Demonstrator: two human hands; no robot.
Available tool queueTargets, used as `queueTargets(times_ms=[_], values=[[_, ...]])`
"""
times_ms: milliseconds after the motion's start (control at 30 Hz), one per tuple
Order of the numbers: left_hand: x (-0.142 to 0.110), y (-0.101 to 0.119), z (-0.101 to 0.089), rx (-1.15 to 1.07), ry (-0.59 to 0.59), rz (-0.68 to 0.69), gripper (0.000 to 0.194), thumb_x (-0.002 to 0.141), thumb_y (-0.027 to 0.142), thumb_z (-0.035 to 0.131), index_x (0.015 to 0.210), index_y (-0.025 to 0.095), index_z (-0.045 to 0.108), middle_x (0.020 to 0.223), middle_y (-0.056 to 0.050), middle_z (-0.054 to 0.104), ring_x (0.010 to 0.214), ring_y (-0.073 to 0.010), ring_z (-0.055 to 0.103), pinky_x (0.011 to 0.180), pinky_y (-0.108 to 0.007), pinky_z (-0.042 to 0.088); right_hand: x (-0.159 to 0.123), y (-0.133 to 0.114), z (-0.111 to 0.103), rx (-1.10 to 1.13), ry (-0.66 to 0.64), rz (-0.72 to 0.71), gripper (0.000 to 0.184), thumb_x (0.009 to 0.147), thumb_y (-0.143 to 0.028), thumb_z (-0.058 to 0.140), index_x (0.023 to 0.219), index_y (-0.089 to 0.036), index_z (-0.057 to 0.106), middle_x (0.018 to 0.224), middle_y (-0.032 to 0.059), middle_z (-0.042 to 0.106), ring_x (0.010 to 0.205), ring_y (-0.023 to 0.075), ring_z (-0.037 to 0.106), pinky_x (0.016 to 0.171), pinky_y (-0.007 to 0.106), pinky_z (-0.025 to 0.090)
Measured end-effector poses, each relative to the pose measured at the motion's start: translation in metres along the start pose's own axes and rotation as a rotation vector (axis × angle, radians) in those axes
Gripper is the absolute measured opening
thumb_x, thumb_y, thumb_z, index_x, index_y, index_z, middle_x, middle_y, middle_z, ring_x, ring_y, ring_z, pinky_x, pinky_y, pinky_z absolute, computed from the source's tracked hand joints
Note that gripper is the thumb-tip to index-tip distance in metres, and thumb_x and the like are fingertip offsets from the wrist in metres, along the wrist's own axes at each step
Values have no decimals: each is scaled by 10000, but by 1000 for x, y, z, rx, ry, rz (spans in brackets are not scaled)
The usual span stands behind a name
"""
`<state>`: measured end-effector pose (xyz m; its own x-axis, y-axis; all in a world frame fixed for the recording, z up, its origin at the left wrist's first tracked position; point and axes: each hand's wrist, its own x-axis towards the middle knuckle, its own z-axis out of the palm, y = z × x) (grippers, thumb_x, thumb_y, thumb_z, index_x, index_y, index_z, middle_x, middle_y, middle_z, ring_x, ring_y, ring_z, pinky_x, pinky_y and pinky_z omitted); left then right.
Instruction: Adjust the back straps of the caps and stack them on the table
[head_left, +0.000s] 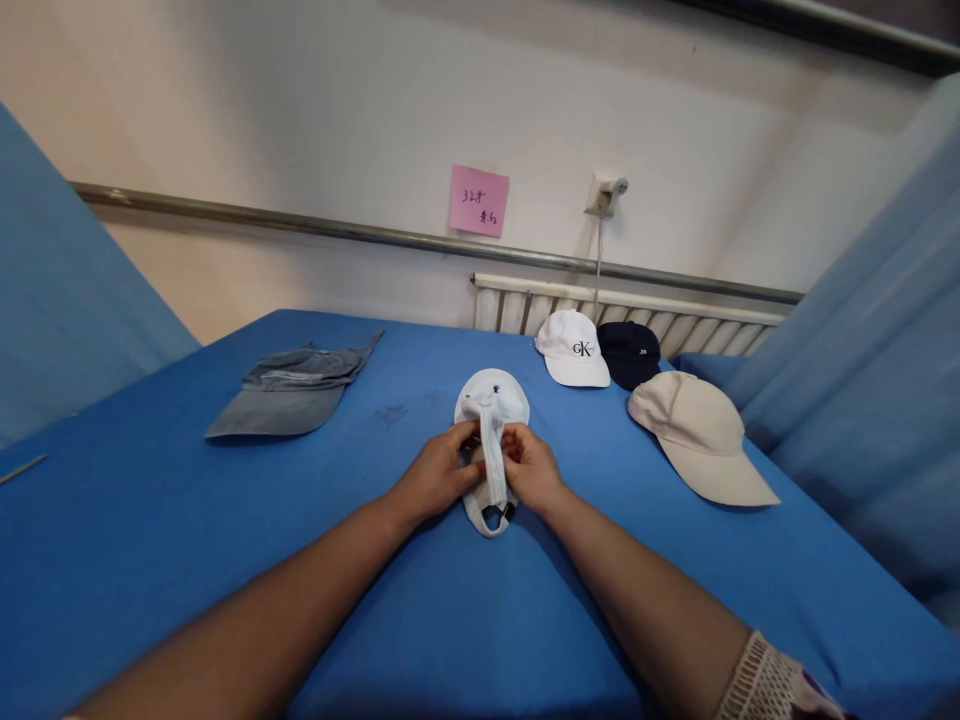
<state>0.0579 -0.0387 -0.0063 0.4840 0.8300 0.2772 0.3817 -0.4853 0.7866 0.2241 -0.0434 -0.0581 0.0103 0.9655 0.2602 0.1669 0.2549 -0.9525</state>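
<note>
A pale blue baseball cap [492, 396] lies on the blue-covered table in front of me, its brim pointing away and its back strap with a dark buckle toward me. The crown is folded inward into a narrow ridge along the middle. My left hand [441, 470] pinches the cap's left side, thumb and fingers closed on the fabric. From the right, my right hand [532, 465] grips the opposite side in the same way. Parts of the fingertips are hidden behind the folded cloth.
A flattened grey cap [296, 390] lies at left. On the right are a white cap [571, 348], a dark navy cap [628, 352] and a beige cap [697, 435]. Behind the table [225, 560] stand a radiator [517, 304] and a wall with a metal rail [337, 228]. Blue curtains hang on both sides.
</note>
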Motion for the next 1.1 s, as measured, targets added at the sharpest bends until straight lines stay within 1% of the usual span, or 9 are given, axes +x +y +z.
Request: queueTargets(times_ms=[133,300,400,500,600,667,833,933,1100], values=[[1,-1,1,-8,-9,-33,271,777,200,581,1043,175,626,935,-40,712,840,-208,667,773,-321,522,0,1,2,71,18,6,146,720,-266,601,859,-227,590,712,-38,599,620,132,557,615,258,474],[2,-1,-6,-5,30,-20,228,798,237,570,1014,180,617,911,-31,702,823,-196,663,743,-304,514,-2,-13,-7,70,117,15,197,716,-324,643,866,-209,586,702,-34,578,586,123,513,575,253,447],[2,3,-19,114,170,-33,237,812,289,569,1014,181,632,836,-18,688,737,-181,638,693,-295,501,-2,-23,-18,27,236,-38,204,733,-305,632,900,-202,575,718,-30,574,601,123,508,592,257,450],[2,8,-34,261,340,-12,212,804,305,568,954,188,662,838,-25,686,754,-184,626,735,-306,495,-1,-31,-29,2,333,-121,201,745,-279,623,919,-199,563,731,-27,564,628,127,512,622,264,460],[1,14,-44,329,450,-8,181,781,286,560,885,190,673,853,-32,688,785,-191,624,778,-314,492,-2,-35,-35,-11,365,-194,199,754,-257,610,936,-198,553,746,-25,556,652,131,521,651,270,466],[1,15,-46,330,480,-39,174,756,275,559,856,187,672,848,-33,689,781,-193,624,776,-315,494,-3,-37,-35,-41,344,-221,200,758,-242,597,948,-196,553,749,-26,557,658,133,525,662,274,463],[3,7,-45,159,405,-123,269,751,310,548,934,165,680,803,-35,688,729,-187,634,698,-296,500,-6,-36,-33,-163,231,-214,138,736,-213,560,873,-198,566,708,-37,552,629,132,510,625,264,429],[6,-1,-44,70,375,-169,327,780,390,559,974,159,684,828,-44,702,712,-185,639,659,-290,506,-4,-30,-34,-187,231,-144,68,708,-215,552,776,-210,544,655,-51,521,602,131,481,594,256,396],[5,-2,-31,122,174,-123,347,752,399,633,1011,182,710,943,-61,729,820,-217,654,753,-331,522,2,-19,-34,60,265,-31,122,706,-292,589,701,-221,490,687,-37,563,635,140,506,627,262,430]])
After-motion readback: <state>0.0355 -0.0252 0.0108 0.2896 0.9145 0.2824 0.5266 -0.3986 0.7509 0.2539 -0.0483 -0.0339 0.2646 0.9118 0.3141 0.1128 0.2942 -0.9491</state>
